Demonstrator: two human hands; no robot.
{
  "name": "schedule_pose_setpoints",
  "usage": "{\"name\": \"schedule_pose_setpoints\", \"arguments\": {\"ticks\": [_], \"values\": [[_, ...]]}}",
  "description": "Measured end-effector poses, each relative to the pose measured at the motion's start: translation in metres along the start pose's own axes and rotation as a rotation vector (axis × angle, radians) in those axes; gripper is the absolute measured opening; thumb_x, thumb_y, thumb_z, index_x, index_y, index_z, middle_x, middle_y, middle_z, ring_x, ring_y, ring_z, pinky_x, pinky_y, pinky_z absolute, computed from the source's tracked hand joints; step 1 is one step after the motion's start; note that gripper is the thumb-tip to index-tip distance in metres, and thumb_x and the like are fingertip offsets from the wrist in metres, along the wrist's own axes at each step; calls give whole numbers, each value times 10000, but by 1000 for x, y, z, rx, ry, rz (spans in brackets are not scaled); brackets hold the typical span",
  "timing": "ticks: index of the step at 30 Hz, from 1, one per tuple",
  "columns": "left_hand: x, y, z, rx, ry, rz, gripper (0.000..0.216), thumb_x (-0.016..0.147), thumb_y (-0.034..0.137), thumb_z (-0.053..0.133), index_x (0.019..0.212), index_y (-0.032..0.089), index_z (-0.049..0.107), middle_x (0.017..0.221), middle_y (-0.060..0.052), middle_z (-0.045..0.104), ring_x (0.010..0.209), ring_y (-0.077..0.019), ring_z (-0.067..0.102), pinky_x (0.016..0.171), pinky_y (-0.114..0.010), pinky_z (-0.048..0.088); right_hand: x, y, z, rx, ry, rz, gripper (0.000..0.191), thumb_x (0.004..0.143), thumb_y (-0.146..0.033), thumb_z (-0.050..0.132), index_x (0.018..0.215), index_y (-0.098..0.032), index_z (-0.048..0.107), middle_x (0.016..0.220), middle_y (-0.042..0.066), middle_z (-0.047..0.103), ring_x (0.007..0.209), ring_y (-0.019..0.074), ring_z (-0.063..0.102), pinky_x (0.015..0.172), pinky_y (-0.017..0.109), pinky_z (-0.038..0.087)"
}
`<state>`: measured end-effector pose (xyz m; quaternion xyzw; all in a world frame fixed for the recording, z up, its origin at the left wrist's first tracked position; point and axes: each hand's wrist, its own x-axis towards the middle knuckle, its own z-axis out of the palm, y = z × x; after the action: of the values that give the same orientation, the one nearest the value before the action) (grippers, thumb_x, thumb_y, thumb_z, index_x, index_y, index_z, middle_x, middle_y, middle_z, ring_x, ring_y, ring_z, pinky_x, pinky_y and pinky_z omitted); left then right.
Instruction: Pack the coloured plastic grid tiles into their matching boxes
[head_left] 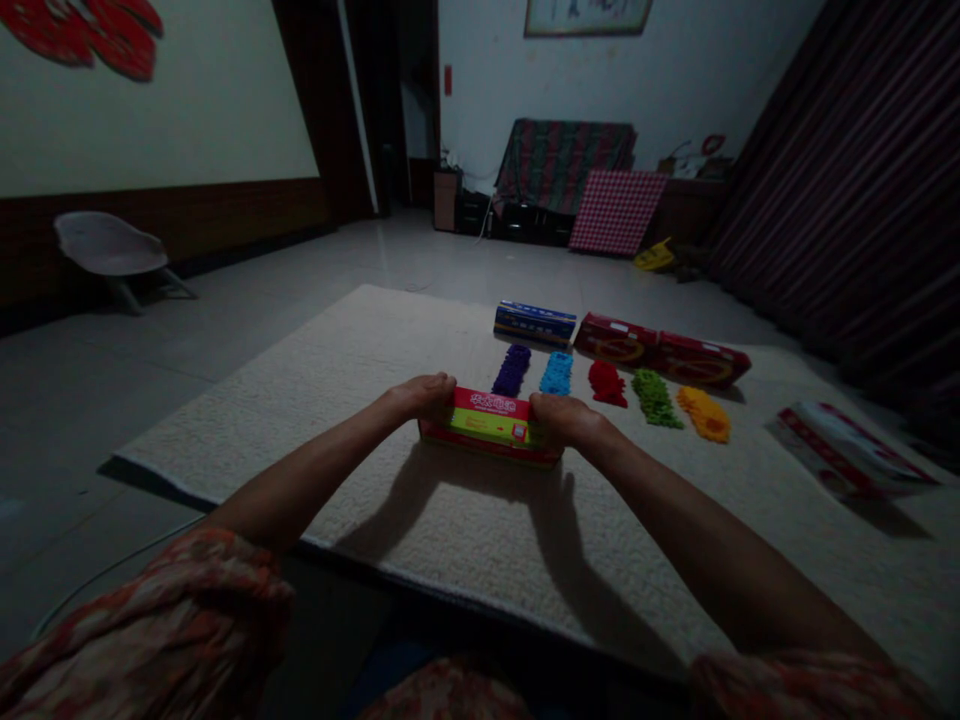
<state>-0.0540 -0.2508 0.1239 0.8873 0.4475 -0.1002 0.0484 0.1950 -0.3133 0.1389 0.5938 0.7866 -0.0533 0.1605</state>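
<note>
Evidently both hands grip one box (491, 428), red and yellow-green, at the near part of a pale mat (292, 400). The left hand (431, 394) clasps its left end and the right hand (566, 420) its right end, thumbs toward the top; the other fingers are largely hidden, and whether the box touches the mat I cannot tell.

Just beyond it, a row runs left to right: purple pile (512, 370), light-blue pile (556, 373), red pile (607, 384), green pile (655, 398), orange pile (703, 413). Behind them stand a blue carton (534, 325) and two maroon cartons (616, 341). A white-and-red carton (851, 455) sits apart at right.
</note>
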Motion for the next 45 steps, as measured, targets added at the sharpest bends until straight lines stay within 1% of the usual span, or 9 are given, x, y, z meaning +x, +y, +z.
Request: {"name": "schedule_pose_setpoints", "arguments": {"ticks": [10, 15, 19, 22, 28, 30, 34, 39, 45], "values": [[-7, -15, 9, -74, 87, 130, 170, 819, 221, 620, 967, 145, 658, 1054, -147, 682, 798, -208, 660, 689, -289, 482, -11, 20, 15, 114, 91, -185, 406, 816, -235, 701, 1179, -94, 588, 1224, 222, 651, 1062, 279, 658, 874, 317, 505], [-11, -21, 8, -70, 92, 197, 209, 865, 278, 614, 1027, 148, 627, 1109, -129, 639, 849, -196, 650, 739, -280, 489, -16, 32, 24, 214, 218, -309, 248, 901, -246, 548, 1104, -109, 584, 1112, 182, 656, 971, 247, 632, 852, 308, 486], [-14, -26, 15, -1, 123, 260, 250, 922, 288, 537, 1119, 145, 595, 1172, -139, 608, 930, -208, 650, 813, -289, 493, -19, 39, 35, 320, 331, -340, 293, 910, -245, 457, 1143, -116, 579, 1131, 168, 649, 1001, 252, 612, 904, 353, 477], [-16, -32, 24, -7, 163, 273, 345, 953, 344, 515, 1223, 138, 571, 1264, -173, 590, 1058, -250, 643, 928, -340, 482, -20, 44, 44, 442, 397, -296, 365, 922, -278, 417, 1210, -115, 573, 1168, 170, 662, 1018, 259, 628, 913, 384, 487], [-13, -51, 38, -255, 249, 283, 772, 847, 405, 674, 1510, 142, 380, 1541, -233, 442, 1392, -330, 470, 1123, -419, 384, -12, 55, 60, 704, 528, -186, 429, 938, -418, 431, 1224, -142, 593, 1187, 163, 705, 1045, 275, 667, 887, 401, 517], [-11, -57, 39, -369, 270, 258, 869, 811, 394, 692, 1548, 122, 321, 1500, -238, 501, 1356, -326, 514, 1100, -414, 411, -7, 57, 63, 778, 546, -152, 448, 931, -441, 443, 1230, -146, 600, 1186, 160, 714, 1028, 273, 680, 871, 397, 528], [-6, -64, 39, -665, 316, 131, 997, 717, 420, 722, 1565, 115, 294, 1326, -200, 654, 1078, -295, 685, 938, -394, 521, 0, 59, 64, 854, 566, -79, 500, 935, -479, 420, 1238, -134, 619, 1173, 155, 718, 990, 262, 687, 872, 384, 532], [12, -62, 39, -1168, 469, -30, 763, 630, 349, 739, 1316, 55, 580, 1037, -143, 741, 921, -242, 689, 853, -339, 538, 13, 60, 66, 931, 655, 6, 585, 949, -570, 330, 1153, -133, 661, 1109, 134, 724, 1046, 278, 653, 913, 377, 516], [42, -49, 45, -1328, 573, -101, 469, 731, 400, 652, 1089, 99, 667, 930, -88, 729, 857, -209, 668, 765, -296, 531, 30, 57, 70, 1050, 744, 212, 764, 979, -643, 119, 1273, -124, 597, 1106, 137, 718, 1026, 290, 660, 806, 356, 544]]}}
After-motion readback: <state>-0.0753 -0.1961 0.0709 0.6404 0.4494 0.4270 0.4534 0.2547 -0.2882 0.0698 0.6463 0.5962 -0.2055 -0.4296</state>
